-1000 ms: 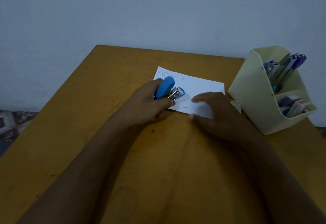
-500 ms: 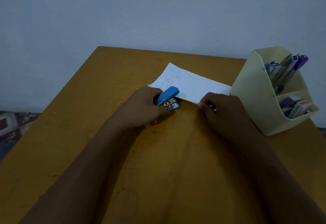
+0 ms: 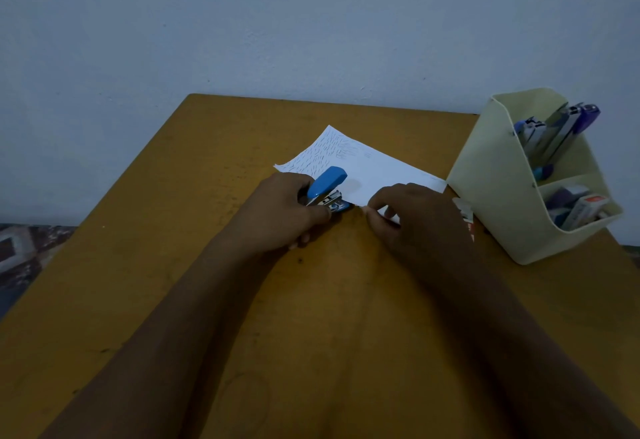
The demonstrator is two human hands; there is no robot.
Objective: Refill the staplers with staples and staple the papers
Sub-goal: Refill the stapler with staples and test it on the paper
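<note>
A small blue stapler (image 3: 327, 186) with a metal jaw is gripped by my left hand (image 3: 280, 212) near the middle of the wooden table (image 3: 173, 231). Its jaw sits at the near edge of the white written papers (image 3: 360, 165), which lie turned at an angle. My right hand (image 3: 412, 220) pinches the papers' near right corner between thumb and fingers. Part of the papers' near edge is hidden under both hands.
A pale yellow desk organiser (image 3: 491, 175) stands at the right, with more staplers (image 3: 557, 134) in its tall compartment and staple boxes (image 3: 581, 206) in the low front one. A small white item (image 3: 464, 212) lies beside my right hand. A wall rises behind the table.
The papers have been turned so one corner points away from me. The stapler has come from on top of the sheet to its near edge, and my right hand now pinches the corner.
</note>
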